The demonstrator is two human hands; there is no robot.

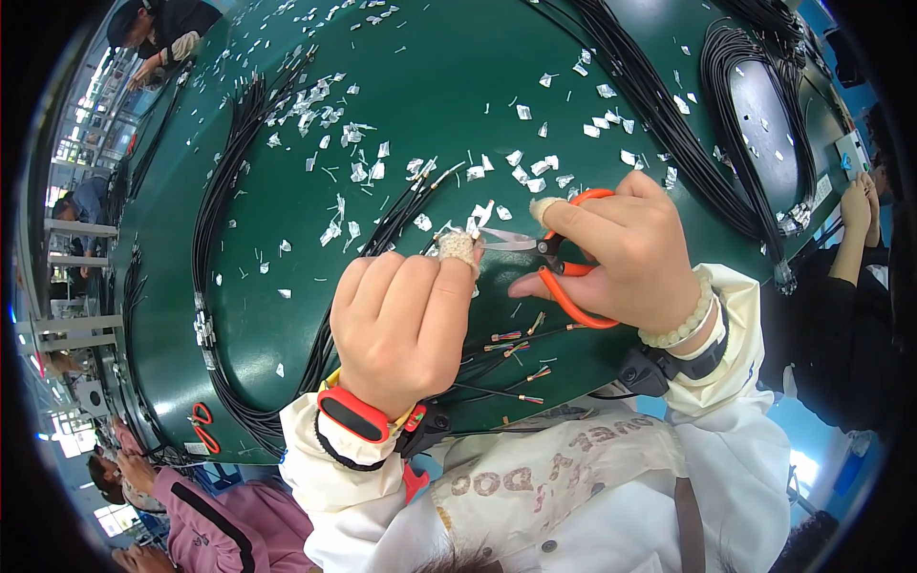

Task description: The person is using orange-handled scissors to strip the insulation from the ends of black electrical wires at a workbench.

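My right hand (626, 253) grips orange-handled scissors (559, 272), their blades pointing left at the fingertips of my left hand (401, 320). The left hand pinches the end of a thin black cable (406, 205) between bandaged fingertips. The thumb of my right hand is bandaged too. Below the hands lie several black cables with stripped coloured wire ends (516, 344) on the green table (287, 315).
White foil scraps (330, 105) litter the table. Long bundles of black cables (215, 220) curve down the left, others (659, 105) run at the upper right. A second pair of orange scissors (202, 425) lies at the lower left edge. Other people sit around the table.
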